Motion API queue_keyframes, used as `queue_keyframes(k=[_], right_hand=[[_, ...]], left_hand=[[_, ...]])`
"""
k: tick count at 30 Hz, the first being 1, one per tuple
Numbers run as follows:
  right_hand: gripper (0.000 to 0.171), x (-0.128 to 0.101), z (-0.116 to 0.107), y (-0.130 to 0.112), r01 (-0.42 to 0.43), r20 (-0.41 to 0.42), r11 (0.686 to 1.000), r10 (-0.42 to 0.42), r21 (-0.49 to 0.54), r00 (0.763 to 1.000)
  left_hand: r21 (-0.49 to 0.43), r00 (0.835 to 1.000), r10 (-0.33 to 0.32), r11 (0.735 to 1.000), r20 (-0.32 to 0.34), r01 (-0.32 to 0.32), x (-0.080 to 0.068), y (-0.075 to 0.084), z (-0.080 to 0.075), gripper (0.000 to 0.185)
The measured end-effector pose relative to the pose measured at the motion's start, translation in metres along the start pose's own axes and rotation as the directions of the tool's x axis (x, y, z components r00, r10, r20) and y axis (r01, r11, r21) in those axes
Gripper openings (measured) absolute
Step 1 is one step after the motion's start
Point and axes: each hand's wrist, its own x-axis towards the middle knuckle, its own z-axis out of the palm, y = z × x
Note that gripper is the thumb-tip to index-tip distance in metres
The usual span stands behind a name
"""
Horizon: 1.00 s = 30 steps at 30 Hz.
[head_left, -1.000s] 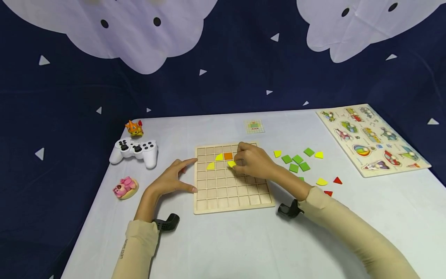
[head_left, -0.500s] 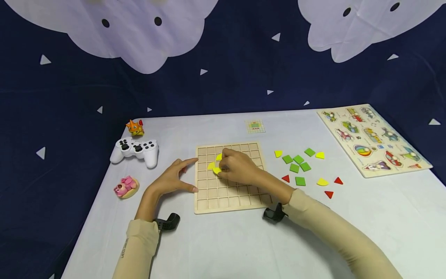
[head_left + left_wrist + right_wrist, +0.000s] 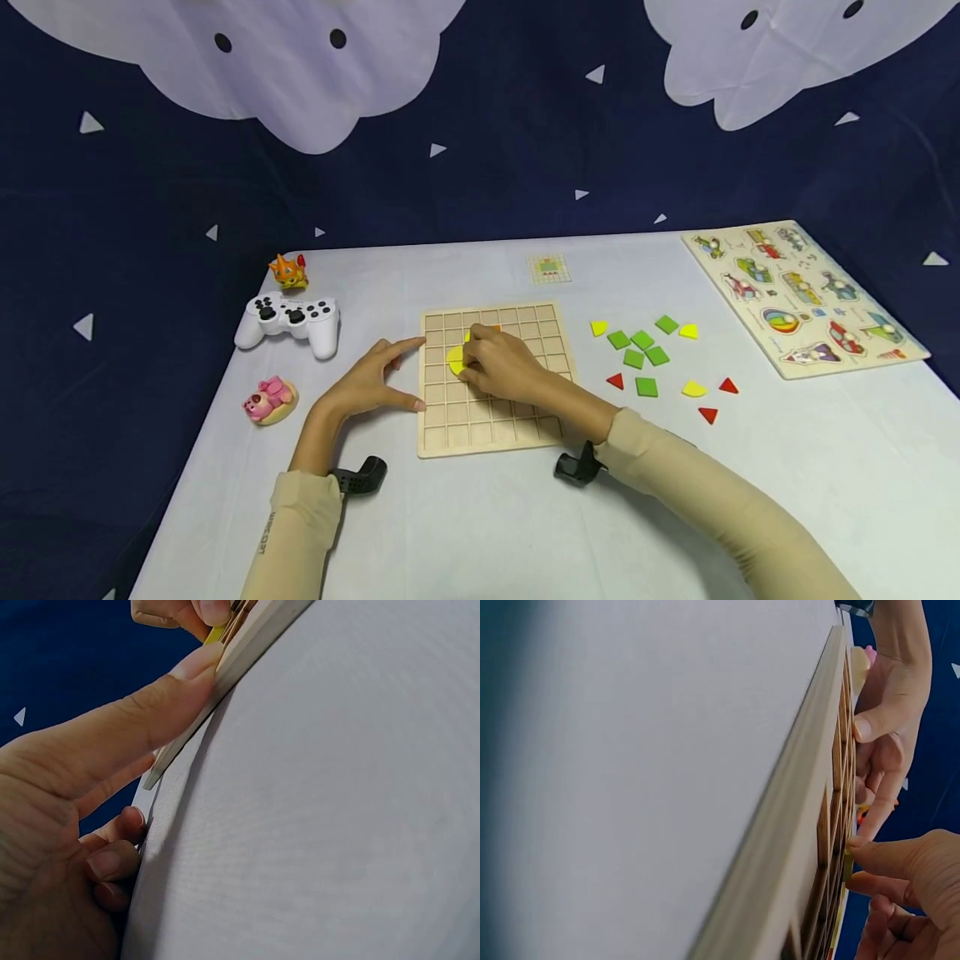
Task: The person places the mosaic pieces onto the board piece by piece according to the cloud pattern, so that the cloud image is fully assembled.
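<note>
My right hand (image 3: 502,362) pinches a yellow quarter-circle tile (image 3: 847,866) between thumb and fingertips over the left part of a wooden grid board (image 3: 495,431). That tile lies against another yellow quarter-circle tile (image 3: 454,358) in the grid; the fingers partly cover both. Behind the fingers, a third yellow piece (image 3: 467,337) and an orange square tile (image 3: 497,327) show only in part. At the board's left edge, my left hand (image 3: 367,385) rests with thumb and index finger spread apart, both touching the rim. The left wrist view shows its thumb (image 3: 180,697) against the board's side.
Right of the board lie loose green squares (image 3: 642,340), yellow quarter circles (image 3: 693,389) and red triangles (image 3: 708,414). A pattern card (image 3: 549,268) lies behind it. A picture puzzle (image 3: 806,300) is far right. A game controller (image 3: 288,321) and two figurines (image 3: 270,402) stand left.
My right hand has moved left across the board with the yellow tile, bringing it beside the tile in the left part of the grid. The left hand has stayed at the edge.
</note>
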Motion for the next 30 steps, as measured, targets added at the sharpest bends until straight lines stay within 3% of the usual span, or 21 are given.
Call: queue_keyframes(k=[5, 19, 30], right_hand=[[0.017, 0.001, 0.000, -0.004, -0.023, -0.007, 0.999, 0.023, 0.033, 1.000], [0.017, -0.001, 0.004, -0.004, -0.042, -0.051, 0.999, 0.042, 0.004, 0.998], [0.028, -0.004, -0.009, -0.001, -0.082, 0.014, 0.997, 0.082, -0.002, 0.997]], left_hand=[[0.013, 1.000, -0.002, 1.000, -0.004, 0.002, 0.000, 0.000, -0.001, 0.099], [0.025, 1.000, -0.014, 1.000, 0.000, 0.014, 0.002, 0.003, 0.000, 0.100], [0.028, 0.999, -0.042, 0.999, 0.001, 0.042, 0.001, 0.000, 0.001, 0.101]])
